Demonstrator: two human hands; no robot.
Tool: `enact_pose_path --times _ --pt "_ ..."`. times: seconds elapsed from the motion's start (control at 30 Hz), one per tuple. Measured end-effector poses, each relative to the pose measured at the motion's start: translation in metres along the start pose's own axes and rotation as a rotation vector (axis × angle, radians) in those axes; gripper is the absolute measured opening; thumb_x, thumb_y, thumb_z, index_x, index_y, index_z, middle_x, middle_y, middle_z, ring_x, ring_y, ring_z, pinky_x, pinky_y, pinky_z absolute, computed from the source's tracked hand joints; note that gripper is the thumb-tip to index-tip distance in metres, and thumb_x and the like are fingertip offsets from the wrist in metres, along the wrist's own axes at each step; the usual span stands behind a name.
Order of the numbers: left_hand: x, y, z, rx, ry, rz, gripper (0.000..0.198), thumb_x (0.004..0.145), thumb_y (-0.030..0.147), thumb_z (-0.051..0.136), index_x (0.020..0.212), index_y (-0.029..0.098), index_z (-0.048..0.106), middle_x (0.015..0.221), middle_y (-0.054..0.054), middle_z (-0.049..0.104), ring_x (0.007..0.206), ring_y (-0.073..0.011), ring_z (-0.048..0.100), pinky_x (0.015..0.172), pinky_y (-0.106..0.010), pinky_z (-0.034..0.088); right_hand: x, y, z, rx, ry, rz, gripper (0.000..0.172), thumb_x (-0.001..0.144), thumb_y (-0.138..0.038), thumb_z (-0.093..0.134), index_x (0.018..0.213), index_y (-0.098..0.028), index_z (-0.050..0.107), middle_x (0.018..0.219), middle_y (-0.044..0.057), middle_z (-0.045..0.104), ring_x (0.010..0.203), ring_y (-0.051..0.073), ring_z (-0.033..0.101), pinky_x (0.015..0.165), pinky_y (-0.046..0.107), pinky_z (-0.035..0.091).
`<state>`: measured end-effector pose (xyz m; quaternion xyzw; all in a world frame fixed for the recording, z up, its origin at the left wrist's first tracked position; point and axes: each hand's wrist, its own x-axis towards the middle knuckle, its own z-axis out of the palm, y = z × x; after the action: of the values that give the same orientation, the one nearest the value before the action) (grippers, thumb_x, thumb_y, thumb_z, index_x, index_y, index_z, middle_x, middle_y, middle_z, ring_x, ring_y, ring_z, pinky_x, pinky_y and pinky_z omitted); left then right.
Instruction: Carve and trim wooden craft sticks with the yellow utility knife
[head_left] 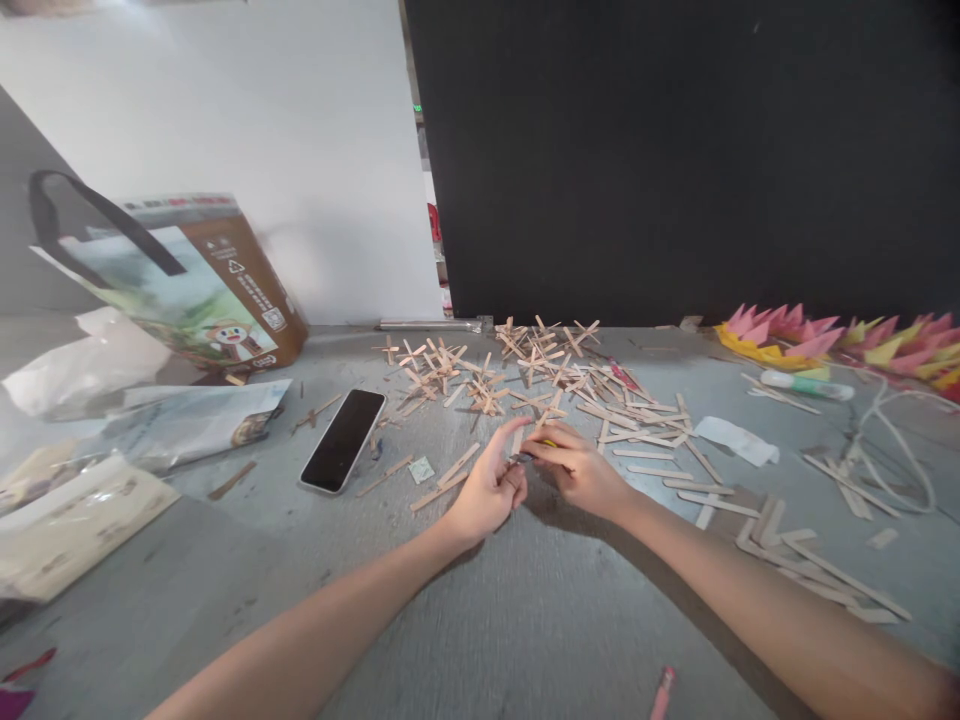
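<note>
My left hand point(491, 485) and my right hand point(574, 462) meet over the grey table point(525, 600), fingertips together. Both pinch a small object between them, with a bit of yellow showing by my right fingers; I cannot make out what it is. A wooden stick point(517, 438) lies just under my left index finger. Beyond my hands lies a heap of small crossed wooden sticks point(517, 365). Loose flat sticks point(660, 440) are scattered to the right of my right hand.
A black phone point(343, 439) lies face up left of my hands. A brown paper bag point(187, 285) and plastic wrappers point(82, 490) sit far left. Pink and yellow folded paper point(840, 340), a glue tube point(806, 383), white cord point(892, 450) and more sticks point(817, 565) lie right.
</note>
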<state>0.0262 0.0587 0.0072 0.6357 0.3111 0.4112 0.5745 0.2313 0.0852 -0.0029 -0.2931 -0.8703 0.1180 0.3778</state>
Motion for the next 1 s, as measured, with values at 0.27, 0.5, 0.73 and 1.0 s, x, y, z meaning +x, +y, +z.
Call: enact_pose_path --times 0.27,0.5,0.73,1.0 --pt "0.0004 -0.0008 0.0 -0.022 -0.002 -0.005 0.062 0.101 0.027 0.053 0.158 0.016 0.029 0.053 0.01 0.042 0.047 -0.0087 0.037 0.051 -0.019 0.032 0.0009 0.0001 -0.0003 -0.002 -0.013 0.001 0.04 0.101 -0.007 0.049 0.129 -0.027 0.068 0.116 0.009 0.071 0.111 0.027 0.062 0.097 0.046 0.054" --pt "0.0005 -0.0021 -0.0009 -0.019 0.001 -0.009 0.063 0.102 0.027 0.052 0.159 0.015 0.027 0.052 0.01 0.041 0.046 -0.0092 0.037 0.05 -0.02 0.031 0.0014 -0.0008 -0.0007 0.009 -0.001 -0.001 0.04 0.101 -0.008 0.049 0.129 -0.028 0.068 0.116 0.008 0.071 0.11 0.026 0.062 0.096 0.046 0.054" --pt "0.0008 -0.0007 0.0001 -0.015 0.001 -0.002 0.063 0.102 0.024 0.05 0.159 0.013 0.027 0.054 0.01 0.041 0.047 -0.0091 0.037 0.052 -0.02 0.032 0.0014 -0.0009 -0.0006 0.007 -0.006 0.003 0.038 0.101 -0.008 0.05 0.128 -0.027 0.069 0.114 0.009 0.071 0.108 0.027 0.063 0.094 0.046 0.054" --pt "0.0016 -0.0012 0.0001 -0.039 -0.006 0.018 0.066 0.102 0.023 0.05 0.162 0.015 0.025 0.057 0.009 0.043 0.048 -0.0087 0.038 0.053 -0.021 0.033 0.0014 -0.0012 -0.0012 0.004 0.004 0.001 0.038 0.101 -0.009 0.05 0.129 -0.025 0.069 0.114 0.01 0.071 0.108 0.026 0.063 0.096 0.046 0.054"
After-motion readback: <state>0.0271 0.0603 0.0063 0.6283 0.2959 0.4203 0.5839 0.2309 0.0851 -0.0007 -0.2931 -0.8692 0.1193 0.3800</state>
